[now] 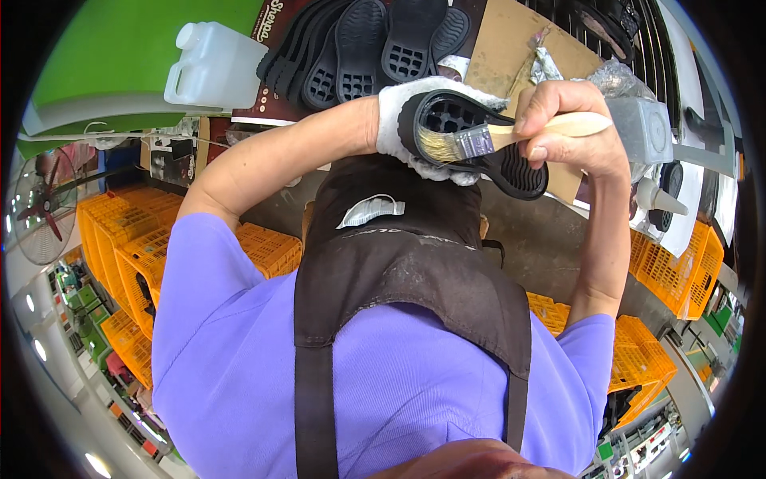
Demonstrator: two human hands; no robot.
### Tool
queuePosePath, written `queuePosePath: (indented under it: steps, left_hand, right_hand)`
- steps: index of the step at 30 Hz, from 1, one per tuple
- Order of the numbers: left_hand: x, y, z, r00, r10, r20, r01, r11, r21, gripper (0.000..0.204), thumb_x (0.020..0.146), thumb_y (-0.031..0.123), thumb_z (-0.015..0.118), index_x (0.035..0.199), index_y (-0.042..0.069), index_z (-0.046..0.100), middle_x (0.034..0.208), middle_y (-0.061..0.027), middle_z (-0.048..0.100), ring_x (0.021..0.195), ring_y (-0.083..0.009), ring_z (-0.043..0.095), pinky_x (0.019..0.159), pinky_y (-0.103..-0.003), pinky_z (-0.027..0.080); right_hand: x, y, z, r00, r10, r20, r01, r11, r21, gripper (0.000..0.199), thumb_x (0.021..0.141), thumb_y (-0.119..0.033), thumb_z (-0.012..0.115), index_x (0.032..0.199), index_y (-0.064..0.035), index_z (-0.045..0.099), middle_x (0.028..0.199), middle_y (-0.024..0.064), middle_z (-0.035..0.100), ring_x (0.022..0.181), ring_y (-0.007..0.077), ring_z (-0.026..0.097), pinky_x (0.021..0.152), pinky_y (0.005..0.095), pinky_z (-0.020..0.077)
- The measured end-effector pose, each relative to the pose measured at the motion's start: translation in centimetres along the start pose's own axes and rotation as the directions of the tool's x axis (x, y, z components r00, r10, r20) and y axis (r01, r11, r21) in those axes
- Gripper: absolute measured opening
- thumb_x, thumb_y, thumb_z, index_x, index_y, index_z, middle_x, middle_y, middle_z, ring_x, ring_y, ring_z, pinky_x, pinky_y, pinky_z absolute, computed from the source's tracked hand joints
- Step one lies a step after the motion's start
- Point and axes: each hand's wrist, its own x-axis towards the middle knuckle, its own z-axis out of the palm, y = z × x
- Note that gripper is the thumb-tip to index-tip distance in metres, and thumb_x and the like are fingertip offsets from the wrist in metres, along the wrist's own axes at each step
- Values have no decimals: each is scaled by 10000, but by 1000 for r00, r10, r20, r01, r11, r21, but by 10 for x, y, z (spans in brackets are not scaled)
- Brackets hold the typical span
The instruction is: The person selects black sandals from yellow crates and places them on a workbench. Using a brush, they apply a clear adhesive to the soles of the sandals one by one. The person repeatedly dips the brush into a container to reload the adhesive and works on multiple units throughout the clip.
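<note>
Flat brush against a tilted rubber sole

The left hand [396,120], in a fluffy white glove, is clamped around a black rubber shoe sole [523,174], most of its fingers hidden behind. The sole is tilted, gridded hollow showing, ridged end rightward. The bare right hand [590,150] has its fingers pinched on the pale wooden handle of a flat paintbrush [503,136], its light bristles touching the hollow. Pressing hard might twist the sole in the soft glove; an overfull brush could smear the rim or glove; shed bristles could lodge in the grid. Farther right, a swinging forearm might knock the clear plastic container [642,128]. Far off, nudging could slide the grouped black soles [359,40].

As for writing, the near dark brown cloth apron [415,271] bears pale lettering too small to read. Marks on the brush's metal band are illegible. Farther, a dark red board [259,108] carries bold white script. The far-left translucent white jug [223,72] shows no label.
</note>
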Motion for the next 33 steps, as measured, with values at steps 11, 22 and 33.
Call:
queuePosePath:
  steps: [11,22,33]
  left_hand:
    - [10,11,2,937,-264,-229,266,964,-19,476,868,460,486,943,7,610,819,-151,640,703,-214,638,555,-327,532]
    - [15,0,26,460,888,19,-534,260,805,490,797,169,669,1208,9,456,1220,-127,502,1107,-233,503,930,-370,431]
    - [23,-24,27,537,842,60,-412,199,889,213,860,137,556,1050,44,586,995,-88,591,876,-228,573,759,-348,449]
  right_hand:
    - [-18,-2,-33,993,38,112,13,907,-421,156,711,-104,743,807,-9,666,735,27,635,688,94,591,601,221,459]
    - [-50,12,6,643,-349,-682,390,915,-101,206,836,-171,602,904,22,582,655,77,555,513,105,504,465,207,422]
    - [-5,33,93,390,-490,-779,370,859,-355,111,814,-18,625,881,58,579,687,122,626,549,121,605,499,207,496]
